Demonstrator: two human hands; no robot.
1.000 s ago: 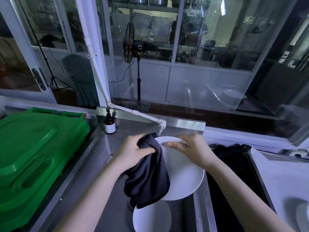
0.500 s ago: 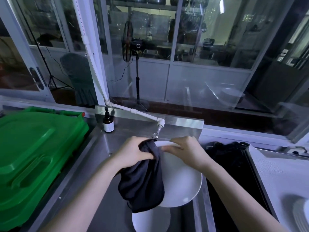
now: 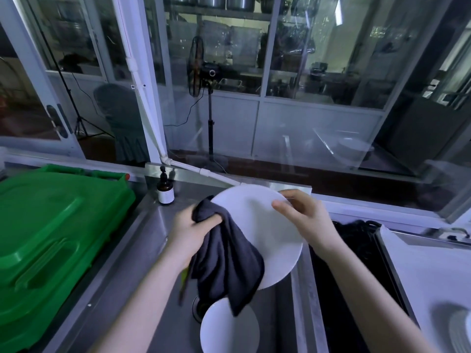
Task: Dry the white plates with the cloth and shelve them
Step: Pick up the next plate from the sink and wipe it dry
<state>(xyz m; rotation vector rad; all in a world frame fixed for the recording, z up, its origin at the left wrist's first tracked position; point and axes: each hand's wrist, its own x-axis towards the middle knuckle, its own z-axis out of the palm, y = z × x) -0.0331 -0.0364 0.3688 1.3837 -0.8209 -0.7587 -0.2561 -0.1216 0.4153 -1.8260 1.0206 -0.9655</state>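
Dark cloth [image 3: 226, 258] gripped in the left hand [image 3: 190, 231] drapes over the white plate [image 3: 265, 225] the right hand [image 3: 304, 217] pinches, part-hiding another plate [image 3: 229, 332] in the sink [image 3: 277, 314].

"What's beyond the glass partition [image 3: 318, 47]?"
"A pedestal fan [image 3: 195, 67], a covered chair [image 3: 119, 115] far left, steel pots [image 3: 239, 1] shelved high. Dim, bluish light."
"And near left?"
"A green plastic lid [image 3: 51, 238]."

Holds a white plate [image 3: 267, 225] tilted above the sink [image 3: 283, 317] with the right hand [image 3: 305, 220] at its far edge. Grips a dark cloth [image 3: 226, 263] in the left hand [image 3: 191, 233], against the plate's left side.
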